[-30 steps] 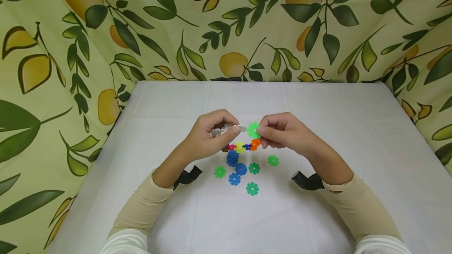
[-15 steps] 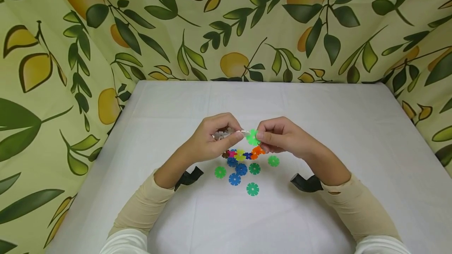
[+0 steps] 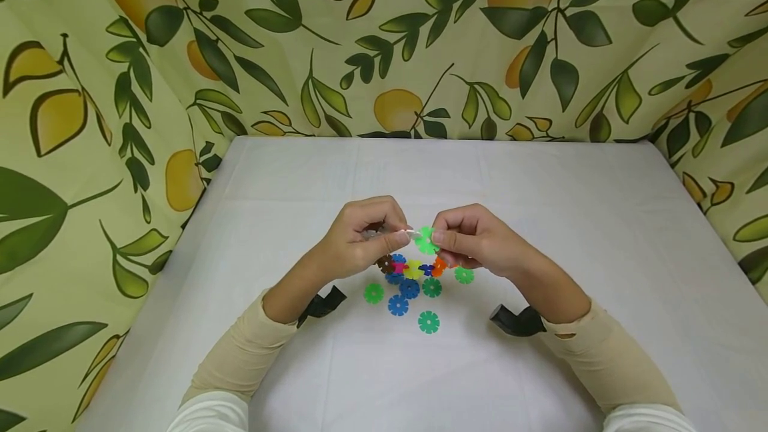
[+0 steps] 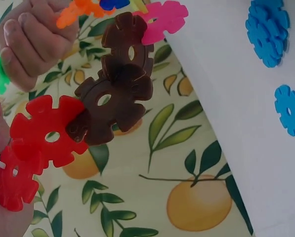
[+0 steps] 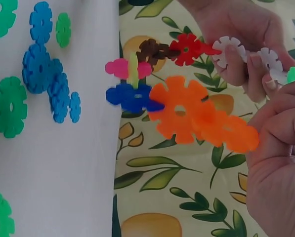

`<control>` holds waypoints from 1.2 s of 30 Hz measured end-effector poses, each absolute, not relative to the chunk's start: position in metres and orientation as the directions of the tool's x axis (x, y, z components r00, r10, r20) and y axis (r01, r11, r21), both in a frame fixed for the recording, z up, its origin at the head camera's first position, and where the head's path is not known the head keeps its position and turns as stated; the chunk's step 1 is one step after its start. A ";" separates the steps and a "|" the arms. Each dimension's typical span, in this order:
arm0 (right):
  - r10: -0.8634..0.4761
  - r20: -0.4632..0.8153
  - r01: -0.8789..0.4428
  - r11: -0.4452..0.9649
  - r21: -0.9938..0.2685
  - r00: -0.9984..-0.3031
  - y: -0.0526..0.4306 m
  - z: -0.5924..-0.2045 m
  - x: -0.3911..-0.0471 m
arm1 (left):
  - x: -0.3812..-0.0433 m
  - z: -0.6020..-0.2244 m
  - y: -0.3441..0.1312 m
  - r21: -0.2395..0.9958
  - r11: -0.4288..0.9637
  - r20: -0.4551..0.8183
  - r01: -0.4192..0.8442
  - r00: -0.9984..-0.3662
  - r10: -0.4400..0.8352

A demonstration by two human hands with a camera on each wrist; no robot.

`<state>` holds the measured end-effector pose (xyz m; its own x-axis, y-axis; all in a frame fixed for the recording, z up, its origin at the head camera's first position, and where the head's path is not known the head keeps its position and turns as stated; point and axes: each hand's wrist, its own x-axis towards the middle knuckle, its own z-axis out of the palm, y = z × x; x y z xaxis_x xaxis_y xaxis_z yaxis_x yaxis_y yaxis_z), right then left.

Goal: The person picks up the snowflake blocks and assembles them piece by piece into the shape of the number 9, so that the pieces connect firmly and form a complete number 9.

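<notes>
Left to right, your left hand: grip pinching white discs | blue discs: on the worktop, nearer you | coloured chain: drooping between your hands | light-green disc: by the white end, contact unclear | your right hand: grip pinching that green disc

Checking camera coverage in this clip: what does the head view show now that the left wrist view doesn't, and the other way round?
Only the head view shows the beige fabric sleeves and the curved black objects.

Only the left wrist view shows the red notched plastic discs, linked to dark brown notched plastic discs.

Both views show those brown discs, a pink notched plastic disc, blue notched plastic discs lying on the white table cloth, the left hand, and the right hand pinching a bright green notched plastic disc.
</notes>
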<state>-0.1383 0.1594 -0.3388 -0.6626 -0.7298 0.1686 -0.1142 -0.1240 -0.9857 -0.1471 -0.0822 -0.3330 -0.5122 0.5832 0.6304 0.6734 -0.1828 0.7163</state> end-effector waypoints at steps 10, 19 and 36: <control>-0.739 0.188 -0.063 -0.193 -0.979 -0.647 0.154 -0.340 -0.135 | -0.144 -0.336 -0.079 0.723 -0.229 0.639 0.652 -0.504 0.581; -0.671 0.225 -0.133 -0.187 -0.973 -0.707 0.146 -0.338 -0.136 | -0.144 -0.328 -0.089 0.698 0.000 0.568 0.716 -0.554 0.609; -0.741 -0.090 -0.265 0.347 -0.900 -0.666 0.175 -0.344 -0.160 | -0.153 -0.322 -0.098 0.635 0.181 0.537 0.751 -0.598 0.595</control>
